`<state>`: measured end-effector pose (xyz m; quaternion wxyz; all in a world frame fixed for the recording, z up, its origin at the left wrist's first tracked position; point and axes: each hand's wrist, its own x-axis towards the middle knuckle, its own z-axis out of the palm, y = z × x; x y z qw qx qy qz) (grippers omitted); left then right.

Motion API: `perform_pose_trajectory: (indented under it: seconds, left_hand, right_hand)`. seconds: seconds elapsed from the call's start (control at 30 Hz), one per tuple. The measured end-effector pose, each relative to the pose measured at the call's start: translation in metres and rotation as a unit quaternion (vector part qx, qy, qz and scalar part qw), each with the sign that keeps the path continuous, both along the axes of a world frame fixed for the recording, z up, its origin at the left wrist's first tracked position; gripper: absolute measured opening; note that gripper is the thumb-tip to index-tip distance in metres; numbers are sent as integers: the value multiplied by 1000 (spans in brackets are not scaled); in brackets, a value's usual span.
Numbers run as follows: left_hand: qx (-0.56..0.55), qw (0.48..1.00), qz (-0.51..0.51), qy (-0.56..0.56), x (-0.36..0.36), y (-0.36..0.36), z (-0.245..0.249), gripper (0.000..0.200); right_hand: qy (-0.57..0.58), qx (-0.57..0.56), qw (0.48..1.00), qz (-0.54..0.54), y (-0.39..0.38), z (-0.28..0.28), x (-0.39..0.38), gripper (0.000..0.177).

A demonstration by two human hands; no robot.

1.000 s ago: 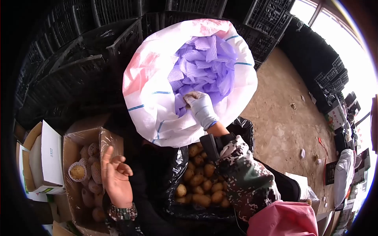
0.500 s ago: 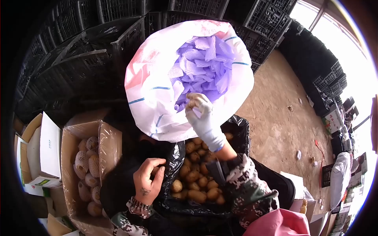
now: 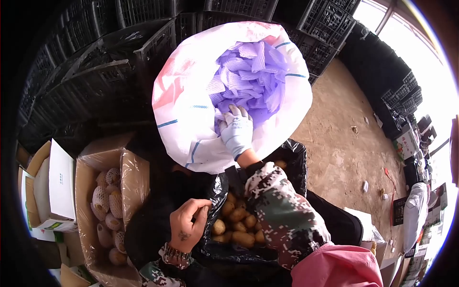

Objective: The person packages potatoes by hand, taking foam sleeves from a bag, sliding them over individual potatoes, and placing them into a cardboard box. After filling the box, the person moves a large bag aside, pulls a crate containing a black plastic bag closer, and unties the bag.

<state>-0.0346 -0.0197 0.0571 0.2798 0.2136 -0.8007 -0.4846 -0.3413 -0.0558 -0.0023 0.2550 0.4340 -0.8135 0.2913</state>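
My right hand (image 3: pixel 237 129), in a pale glove, reaches over the near rim of a large white sack (image 3: pixel 184 126). Its slightly spread fingers touch the purple foam net sleeves (image 3: pixel 246 74) inside; I see none gripped. My bare left hand (image 3: pixel 190 222) is curled, thumb and index fingertips close together with nothing visible between them. It is nearest the black plastic liner (image 3: pixel 218 189) of a crate below the sack. Brown oval fruits (image 3: pixel 244 239), resembling kiwifruit or potatoes, lie loose in that crate, partly hidden by my right sleeve.
At left stands a cardboard box (image 3: pixel 136 177) holding several fruits in foam nets (image 3: pixel 100 198). Beside it is an open white carton (image 3: pixel 61 182). Black plastic crates (image 3: pixel 330 21) are stacked behind the sack. Small litter dots the brown floor (image 3: pixel 339 138) at right.
My right hand has moved from above the sack's near rim down onto the foam sleeves, its fingers uncurling. My left hand has shifted slightly right and down, thumb and index finger closing together.
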Motion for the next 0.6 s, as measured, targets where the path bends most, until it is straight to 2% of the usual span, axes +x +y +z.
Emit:
perform_pose_trajectory:
  seconds: [0.07, 0.1, 0.13, 0.2, 0.23, 0.27, 0.33, 0.4, 0.47, 0.5, 0.53, 0.6]
  left_hand:
    - [27, 1000, 13, 8, -5, -3, 1, 10]
    - [40, 999, 20, 17, -6, -3, 2, 10]
    - [33, 999, -13, 18, -4, -8, -4, 19]
    - [8, 995, 10, 98, -7, -1, 5, 31]
    - [-28, 993, 7, 112, -7, 3, 10, 42]
    - [-84, 986, 6, 144, -12, 7, 11, 41]
    - [-136, 982, -131, -3, -3, -3, 12, 38]
    - [-14, 984, -122, -131, 5, 3, 6, 29]
    - [-108, 955, -163, -221, 14, 1, -6, 29]
    - [-87, 943, -206, -246, 18, 0, -12, 33]
    - [-80, 949, -195, -233, 17, 1, -11, 32]
    - [-67, 960, -172, -209, 13, 0, -10, 31]
  right_hand:
    - [-42, -88, 994, 50, 20, 12, 1, 24]
    - [-53, -83, 992, 80, 39, 19, 6, 22]
    - [-65, -80, 989, 107, 61, 34, 19, 21]
    - [-125, 11, 981, 146, 106, 74, 69, 19]
    - [-122, 33, 969, 214, 123, 74, 93, 18]
    - [-120, 53, 952, 277, 137, 67, 117, 18]
    - [-209, 88, 927, 297, 166, 41, 160, 18]
    - [-395, 26, 893, 215, 184, 2, 197, 19]
    - [-523, -36, 835, 170, 196, -15, 226, 21]
    - [-565, -40, 807, 167, 198, -26, 235, 22]
    - [-535, -35, 823, 188, 194, -29, 237, 25]
    - [-450, 45, 873, 184, 197, -35, 214, 27]
